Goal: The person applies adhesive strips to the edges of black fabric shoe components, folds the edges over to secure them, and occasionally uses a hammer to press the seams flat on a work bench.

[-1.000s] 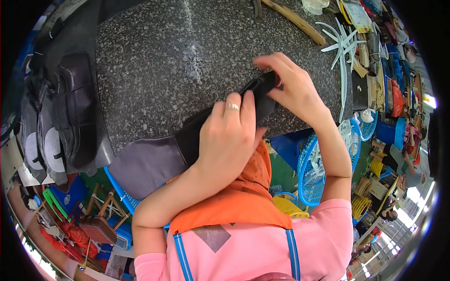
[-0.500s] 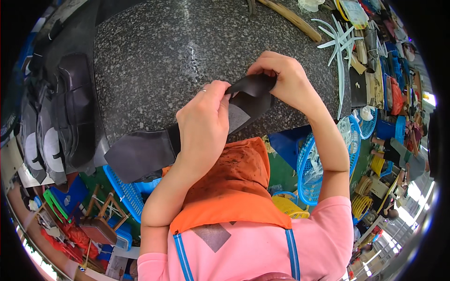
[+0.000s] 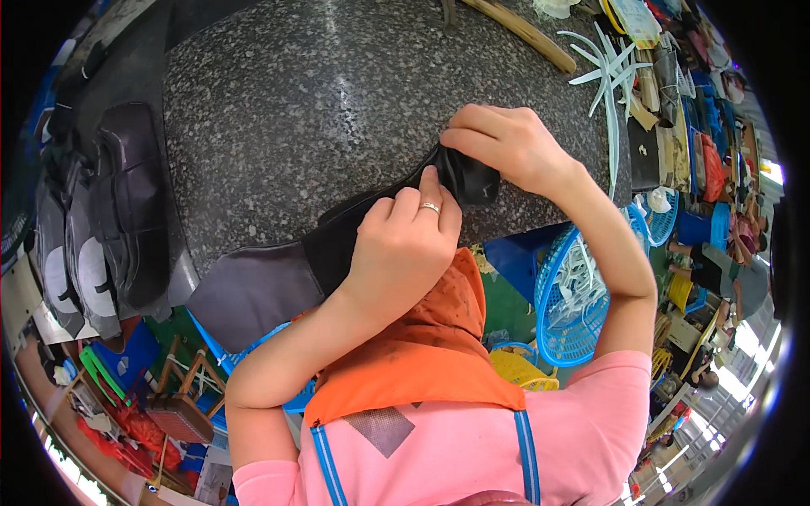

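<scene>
A long black leather-like piece point(image 3: 260, 289), resembling a boot upper, lies slantwise along the near edge of the speckled stone worktop point(image 3: 278, 152). Its left end is broad and smooth; the right end is folded and creased. My left hand point(image 3: 409, 240), with a ring on one finger, lies over the middle, its fingertips gripping the piece by the fold. At the right end, my right hand point(image 3: 506, 148) pinches the upper edge between thumb and fingers. Part of the piece is hidden under my left hand.
Several similar black pieces point(image 3: 135, 202) are stacked at the left. A wooden stick point(image 3: 523, 34) and pale strips point(image 3: 609, 76) lie at the far right of the worktop. Blue baskets point(image 3: 548, 320) stand below its right side. An orange apron point(image 3: 405, 371) covers my lap.
The piece's right end has been turned over and lowered; the grey patch seen before is out of sight. My left hand has slid right along it, and my right hand has shifted slightly.
</scene>
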The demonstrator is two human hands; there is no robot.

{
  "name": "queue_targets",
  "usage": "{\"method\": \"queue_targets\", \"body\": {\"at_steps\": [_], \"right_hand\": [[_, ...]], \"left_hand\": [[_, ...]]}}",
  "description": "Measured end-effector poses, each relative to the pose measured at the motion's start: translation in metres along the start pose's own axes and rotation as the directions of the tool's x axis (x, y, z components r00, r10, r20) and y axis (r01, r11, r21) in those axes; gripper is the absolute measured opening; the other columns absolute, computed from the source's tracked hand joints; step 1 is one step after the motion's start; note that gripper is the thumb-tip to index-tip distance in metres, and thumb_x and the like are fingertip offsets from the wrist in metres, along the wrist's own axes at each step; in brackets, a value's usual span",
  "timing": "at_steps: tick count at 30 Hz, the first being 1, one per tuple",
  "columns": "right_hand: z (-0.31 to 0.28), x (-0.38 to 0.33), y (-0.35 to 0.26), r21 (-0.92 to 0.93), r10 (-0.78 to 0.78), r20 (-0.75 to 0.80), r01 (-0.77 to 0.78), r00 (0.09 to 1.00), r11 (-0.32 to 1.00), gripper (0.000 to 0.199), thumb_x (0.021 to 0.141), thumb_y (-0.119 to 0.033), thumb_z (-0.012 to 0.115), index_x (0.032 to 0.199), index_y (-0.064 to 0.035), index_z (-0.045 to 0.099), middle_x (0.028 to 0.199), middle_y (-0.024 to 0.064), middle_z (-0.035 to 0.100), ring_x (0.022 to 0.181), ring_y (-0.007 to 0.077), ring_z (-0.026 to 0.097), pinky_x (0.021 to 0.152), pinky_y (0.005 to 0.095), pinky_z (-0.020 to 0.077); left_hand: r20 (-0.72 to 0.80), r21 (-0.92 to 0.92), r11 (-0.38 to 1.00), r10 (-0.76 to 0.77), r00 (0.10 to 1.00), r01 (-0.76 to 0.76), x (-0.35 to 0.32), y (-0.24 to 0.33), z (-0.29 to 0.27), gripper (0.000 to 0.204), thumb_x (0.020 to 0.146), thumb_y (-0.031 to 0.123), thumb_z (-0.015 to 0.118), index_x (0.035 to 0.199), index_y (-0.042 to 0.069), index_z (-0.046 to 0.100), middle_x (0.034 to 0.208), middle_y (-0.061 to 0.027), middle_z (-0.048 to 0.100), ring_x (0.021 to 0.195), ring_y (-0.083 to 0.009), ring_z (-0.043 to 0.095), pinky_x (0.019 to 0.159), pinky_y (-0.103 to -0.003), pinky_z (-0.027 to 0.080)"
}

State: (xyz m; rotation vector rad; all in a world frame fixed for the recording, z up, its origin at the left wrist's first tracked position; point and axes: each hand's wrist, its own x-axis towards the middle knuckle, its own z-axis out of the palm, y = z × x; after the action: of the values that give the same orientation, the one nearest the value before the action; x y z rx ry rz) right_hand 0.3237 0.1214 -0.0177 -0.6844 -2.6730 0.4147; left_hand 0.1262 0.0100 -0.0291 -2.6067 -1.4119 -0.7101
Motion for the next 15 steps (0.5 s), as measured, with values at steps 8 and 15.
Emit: {"method": "queue_targets", "body": {"at_steps": [8, 15], "right_hand": [[-0.031, -0.008, 0.006, -0.084, -0.285, 0.165, 0.301, 0.944, 0.950, 0.028, 0.075, -0.011, 0.064, 0.102, -0.0050, 0.068, 0.113, 0.0075, 0.063, 0.082, 0.0214, 0.066, 0.060, 0.0330, 0.0571], [-0.041, 0.000, 0.008, 0.029, -0.128, 0.238, 0.125, 0.963, 0.992, 0.026, 0.071, -0.008, 0.067, 0.096, -0.0061, 0.073, 0.109, 0.0058, 0.064, 0.088, 0.0245, 0.067, 0.075, 0.0346, 0.0571]], "left_hand": [[0.057, 0.001, 1.000, -0.012, 0.998, 0.012, 0.006, 0.001, 0.000, 0.016, 0.075, 0.009, 0.064, 0.090, 0.004, 0.064, 0.116, -0.0117, 0.071, 0.071, -0.0148, 0.055, 0.058, -0.026, 0.044], [0.155, -0.028, 0.999, 0.025, 0.988, -0.021, 0.016, -0.002, -0.007, 0.017, 0.076, 0.010, 0.063, 0.092, 0.006, 0.061, 0.121, -0.0128, 0.069, 0.071, -0.0153, 0.055, 0.058, -0.027, 0.045]]}}
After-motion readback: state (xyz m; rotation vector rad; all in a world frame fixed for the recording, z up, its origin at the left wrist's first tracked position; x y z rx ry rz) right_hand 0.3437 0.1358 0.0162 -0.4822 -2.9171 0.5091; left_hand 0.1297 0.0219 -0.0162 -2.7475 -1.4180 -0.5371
